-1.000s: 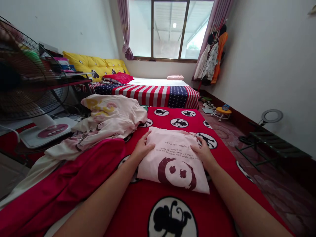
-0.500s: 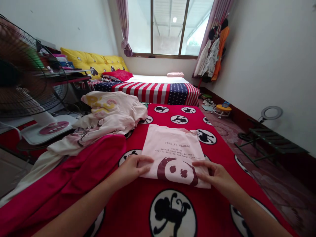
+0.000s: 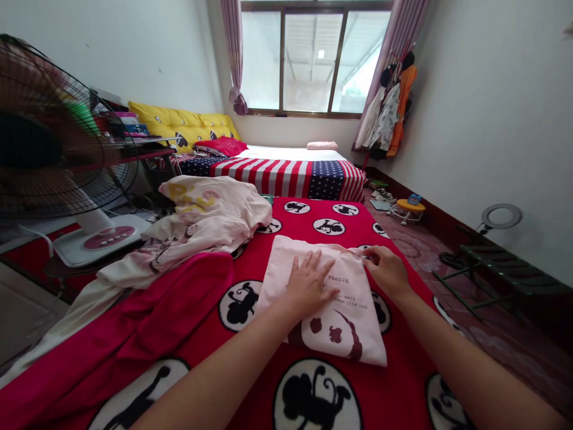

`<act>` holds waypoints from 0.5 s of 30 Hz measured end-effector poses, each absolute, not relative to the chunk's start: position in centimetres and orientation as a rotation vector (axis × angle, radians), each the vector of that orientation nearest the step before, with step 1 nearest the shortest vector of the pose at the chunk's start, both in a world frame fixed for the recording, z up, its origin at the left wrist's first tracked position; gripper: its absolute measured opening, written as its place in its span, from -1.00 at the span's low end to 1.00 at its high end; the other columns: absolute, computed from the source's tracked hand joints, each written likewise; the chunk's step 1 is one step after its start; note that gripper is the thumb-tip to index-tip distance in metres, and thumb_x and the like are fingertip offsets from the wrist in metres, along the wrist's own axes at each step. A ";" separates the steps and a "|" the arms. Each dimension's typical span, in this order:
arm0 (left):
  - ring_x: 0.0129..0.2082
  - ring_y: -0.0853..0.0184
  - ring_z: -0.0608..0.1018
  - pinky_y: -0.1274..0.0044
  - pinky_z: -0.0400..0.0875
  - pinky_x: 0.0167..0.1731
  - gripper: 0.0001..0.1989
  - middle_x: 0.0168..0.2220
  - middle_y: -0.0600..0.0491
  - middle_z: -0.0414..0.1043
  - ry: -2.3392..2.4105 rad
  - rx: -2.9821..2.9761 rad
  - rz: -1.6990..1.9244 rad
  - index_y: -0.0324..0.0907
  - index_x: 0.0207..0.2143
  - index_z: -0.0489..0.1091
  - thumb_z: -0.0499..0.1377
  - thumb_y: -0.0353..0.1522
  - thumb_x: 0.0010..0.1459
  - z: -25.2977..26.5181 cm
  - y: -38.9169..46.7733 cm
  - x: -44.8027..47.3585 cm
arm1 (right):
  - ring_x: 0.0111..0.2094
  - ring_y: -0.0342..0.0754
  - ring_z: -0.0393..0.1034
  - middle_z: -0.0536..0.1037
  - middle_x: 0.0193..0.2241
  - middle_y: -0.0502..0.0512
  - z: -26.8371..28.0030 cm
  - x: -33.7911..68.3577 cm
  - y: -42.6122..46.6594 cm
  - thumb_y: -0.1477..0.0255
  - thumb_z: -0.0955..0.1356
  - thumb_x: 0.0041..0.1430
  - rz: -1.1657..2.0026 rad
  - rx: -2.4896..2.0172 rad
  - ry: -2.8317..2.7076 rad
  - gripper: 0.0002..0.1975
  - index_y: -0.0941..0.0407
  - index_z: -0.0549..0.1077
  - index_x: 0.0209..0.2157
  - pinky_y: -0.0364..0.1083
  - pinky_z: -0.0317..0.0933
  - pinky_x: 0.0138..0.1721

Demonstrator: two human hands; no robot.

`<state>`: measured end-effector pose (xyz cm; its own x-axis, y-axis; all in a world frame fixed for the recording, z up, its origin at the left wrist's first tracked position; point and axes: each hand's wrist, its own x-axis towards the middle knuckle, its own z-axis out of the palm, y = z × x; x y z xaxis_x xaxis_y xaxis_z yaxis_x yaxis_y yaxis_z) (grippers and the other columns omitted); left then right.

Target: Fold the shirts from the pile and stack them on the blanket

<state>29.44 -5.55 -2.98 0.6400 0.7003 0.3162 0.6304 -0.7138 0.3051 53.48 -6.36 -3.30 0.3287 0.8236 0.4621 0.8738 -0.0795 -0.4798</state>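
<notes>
A folded pale pink T-shirt point(image 3: 358, 328) with dark red lettering and a panda print lies on the red blanket point(image 3: 233, 382) patterned with black figures in white circles. Flat on its upper middle rests my left hand point(image 3: 308, 283), fingers spread, covering part of the lettering. My right hand point(image 3: 384, 267) pinches the shirt's far right corner between thumb and fingers. To the left, a bright pink garment point(image 3: 165, 316) lies next to a crumpled cream garment point(image 3: 215, 215) with yellow letters.
A fan point(image 3: 58, 137) on a white base stands at the left. Behind is a bed with a striped and starred cover point(image 3: 264, 179). On the right floor are a dark green folding stool point(image 3: 501, 263), a ring light point(image 3: 501, 216) and a small yellow stool point(image 3: 409, 205).
My left hand has moved from the shirt's near left edge onto its middle and opened flat. My right hand has shifted from the near right side to the far right corner.
</notes>
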 end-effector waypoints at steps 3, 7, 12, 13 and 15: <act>0.36 0.02 -0.08 0.02 -0.22 0.26 -0.38 0.38 -0.06 -0.11 1.078 2.693 0.570 0.04 0.26 0.15 -0.02 0.03 0.21 -5.8 -5.4 30.2 | -0.41 -0.04 0.38 0.53 -0.34 0.10 -4.4 53.8 -5.0 0.24 0.34 0.08 -0.094 -1.886 -1.593 -0.77 0.10 0.51 -0.34 -0.08 0.20 -0.34; 0.37 0.05 -0.12 0.05 -0.29 0.27 -0.39 0.39 -0.01 -0.15 1.070 2.688 0.584 0.08 0.26 0.14 -0.05 0.05 0.22 -6.6 -5.4 29.7 | -0.32 0.01 0.39 0.54 -0.32 0.12 -5.2 54.1 -4.4 0.27 0.32 0.11 -0.070 -1.914 -1.628 -0.79 0.08 0.52 -0.37 -0.06 0.18 -0.28; 0.37 0.04 -0.13 0.04 -0.29 0.27 -0.39 0.39 -0.01 -0.16 1.070 2.672 0.564 0.07 0.26 0.15 -0.05 0.05 0.21 -6.2 -5.3 29.8 | -0.32 0.03 0.40 0.56 -0.37 0.16 -4.9 55.9 -2.8 0.33 0.28 0.10 0.096 -1.956 -1.555 -0.78 0.13 0.52 -0.38 -0.04 0.19 -0.29; 0.37 0.04 -0.13 0.05 -0.29 0.27 -0.39 0.39 -0.01 -0.16 1.073 2.669 0.561 0.07 0.26 0.15 -0.05 0.05 0.21 -6.2 -5.3 29.9 | -0.38 0.01 0.40 0.56 -0.42 0.14 -4.6 56.3 -2.5 0.32 0.28 0.10 0.173 -1.952 -1.560 -0.77 0.14 0.52 -0.40 -0.06 0.20 -0.33; 0.37 0.05 -0.13 0.05 -0.29 0.27 -0.39 0.39 -0.02 -0.16 1.075 2.668 0.565 0.06 0.25 0.15 -0.05 0.04 0.22 -6.3 -5.3 29.9 | -0.47 -0.04 0.40 0.55 -0.49 0.10 -4.1 56.9 -2.2 0.25 0.31 0.07 0.351 -1.921 -1.599 -0.74 0.15 0.52 -0.41 -0.10 0.21 -0.42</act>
<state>29.92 -5.26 -6.25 0.6607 0.7002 0.2704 0.6200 -0.7122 0.3294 56.92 -2.23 -4.11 0.2359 0.9560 0.1746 0.7948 -0.0864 -0.6007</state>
